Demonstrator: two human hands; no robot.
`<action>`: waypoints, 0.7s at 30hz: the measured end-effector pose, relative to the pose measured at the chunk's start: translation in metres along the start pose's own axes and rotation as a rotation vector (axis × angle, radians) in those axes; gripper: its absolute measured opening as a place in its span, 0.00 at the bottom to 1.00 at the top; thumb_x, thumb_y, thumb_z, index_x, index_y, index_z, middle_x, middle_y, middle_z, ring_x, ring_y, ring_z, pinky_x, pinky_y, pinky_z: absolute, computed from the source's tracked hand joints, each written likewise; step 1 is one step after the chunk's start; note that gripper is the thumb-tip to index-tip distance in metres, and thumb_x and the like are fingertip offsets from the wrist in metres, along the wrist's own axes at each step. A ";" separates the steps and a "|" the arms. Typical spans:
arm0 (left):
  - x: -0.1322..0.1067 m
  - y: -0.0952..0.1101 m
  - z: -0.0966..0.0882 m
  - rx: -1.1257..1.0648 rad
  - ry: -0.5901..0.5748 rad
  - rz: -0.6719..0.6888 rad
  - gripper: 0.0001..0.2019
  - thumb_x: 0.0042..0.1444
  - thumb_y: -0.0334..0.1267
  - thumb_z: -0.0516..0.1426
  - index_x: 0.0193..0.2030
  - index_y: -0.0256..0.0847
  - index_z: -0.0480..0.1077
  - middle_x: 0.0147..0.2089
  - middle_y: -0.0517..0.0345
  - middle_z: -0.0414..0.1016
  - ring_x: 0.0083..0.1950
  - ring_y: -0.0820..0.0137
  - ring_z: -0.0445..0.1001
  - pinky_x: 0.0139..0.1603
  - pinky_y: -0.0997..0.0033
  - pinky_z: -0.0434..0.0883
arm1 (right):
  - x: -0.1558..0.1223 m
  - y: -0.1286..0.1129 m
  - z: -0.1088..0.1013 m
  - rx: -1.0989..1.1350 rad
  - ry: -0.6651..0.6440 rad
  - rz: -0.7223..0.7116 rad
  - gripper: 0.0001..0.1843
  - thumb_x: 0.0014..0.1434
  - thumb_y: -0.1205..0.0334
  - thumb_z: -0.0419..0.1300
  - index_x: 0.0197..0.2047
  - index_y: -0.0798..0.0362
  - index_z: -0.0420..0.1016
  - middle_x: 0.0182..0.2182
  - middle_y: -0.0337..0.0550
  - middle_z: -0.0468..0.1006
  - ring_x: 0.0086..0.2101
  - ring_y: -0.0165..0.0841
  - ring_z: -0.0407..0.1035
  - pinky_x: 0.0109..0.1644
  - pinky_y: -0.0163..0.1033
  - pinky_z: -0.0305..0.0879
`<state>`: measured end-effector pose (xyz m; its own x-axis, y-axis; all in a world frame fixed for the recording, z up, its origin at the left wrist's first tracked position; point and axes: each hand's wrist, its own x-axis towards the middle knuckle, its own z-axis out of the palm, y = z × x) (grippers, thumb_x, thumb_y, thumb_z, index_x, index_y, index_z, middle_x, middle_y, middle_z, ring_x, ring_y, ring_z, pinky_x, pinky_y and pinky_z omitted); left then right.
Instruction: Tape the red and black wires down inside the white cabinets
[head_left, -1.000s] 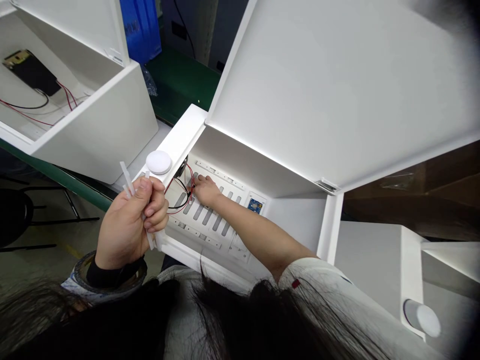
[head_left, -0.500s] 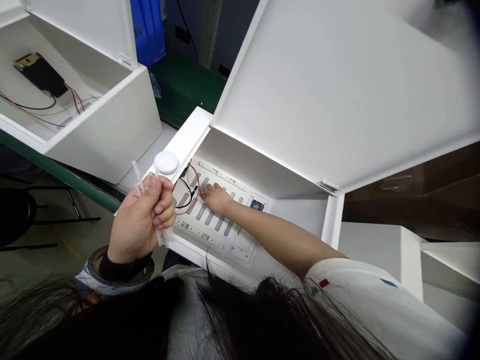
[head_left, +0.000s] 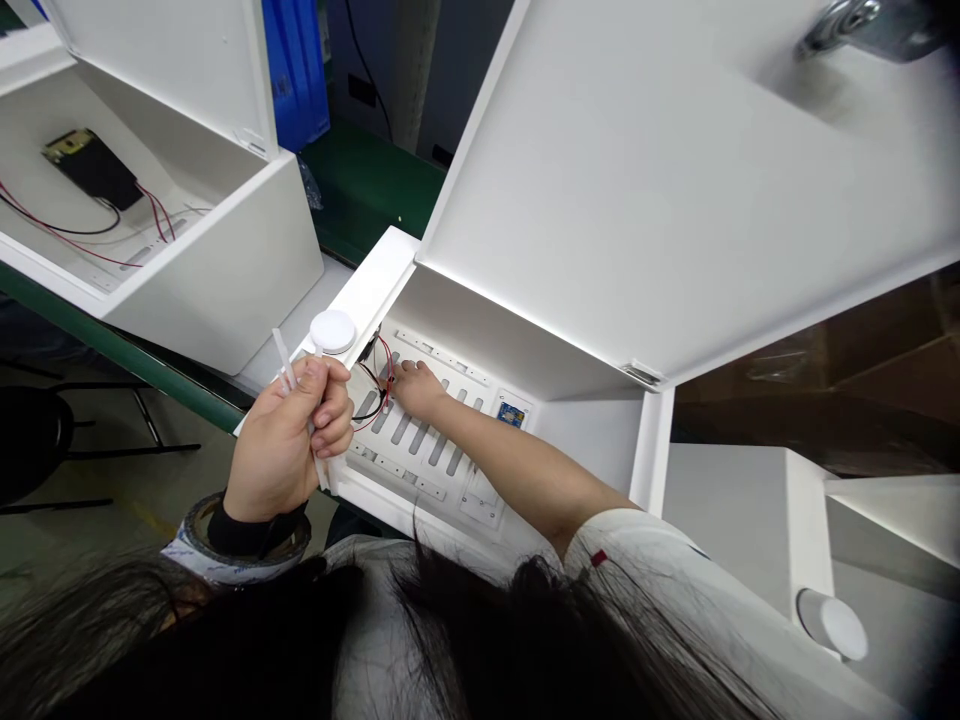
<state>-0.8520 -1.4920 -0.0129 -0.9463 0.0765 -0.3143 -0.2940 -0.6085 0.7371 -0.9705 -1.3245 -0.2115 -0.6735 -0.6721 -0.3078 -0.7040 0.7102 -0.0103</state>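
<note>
**Wire Handling Inside Open White Box: Hand Positions**

The left hand is closed around several translucent white strips, which project above the thumb and below the fist. A roll of tape encircles the left wrist, over a black cuff. This hand is positioned just outside the white box, near the round white cap on its end.

The right hand reaches into the box, with its fingertips at the red and black wires. The fingertips are partly hidden; whether they pinch a wire cannot be determined. The wires lie at the cap end of the box, above the slotted panel. A blue circuit board is located farther along the panel, beyond the right forearm. The lid stands raised.

A second white box, containing a black module, rests on the green table.
</note>
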 end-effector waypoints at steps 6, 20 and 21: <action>-0.001 0.000 0.000 0.004 0.009 0.010 0.10 0.62 0.43 0.54 0.35 0.38 0.67 0.21 0.67 0.51 0.17 0.83 0.48 0.17 0.83 0.50 | -0.030 0.005 -0.001 -0.027 -0.065 0.028 0.25 0.63 0.68 0.49 0.62 0.47 0.67 0.48 0.56 0.71 0.49 0.47 0.60 0.49 0.49 0.55; 0.003 -0.002 0.003 0.146 -0.084 -0.071 0.10 0.59 0.41 0.57 0.43 0.38 0.68 0.24 0.66 0.56 0.19 0.84 0.50 0.18 0.82 0.49 | -0.093 -0.014 -0.152 0.522 0.675 -0.049 0.14 0.66 0.62 0.54 0.51 0.48 0.77 0.41 0.45 0.77 0.42 0.34 0.70 0.47 0.41 0.66; 0.003 -0.003 0.002 0.152 -0.095 -0.069 0.10 0.60 0.42 0.56 0.41 0.38 0.67 0.25 0.65 0.57 0.18 0.84 0.50 0.18 0.82 0.48 | -0.099 -0.021 -0.167 0.548 0.748 -0.140 0.14 0.65 0.61 0.55 0.51 0.47 0.76 0.42 0.44 0.77 0.43 0.34 0.70 0.48 0.42 0.66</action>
<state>-0.8547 -1.4884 -0.0149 -0.9297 0.1921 -0.3144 -0.3684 -0.4734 0.8001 -0.9260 -1.3079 -0.0221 -0.6946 -0.5839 0.4202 -0.7135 0.4845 -0.5061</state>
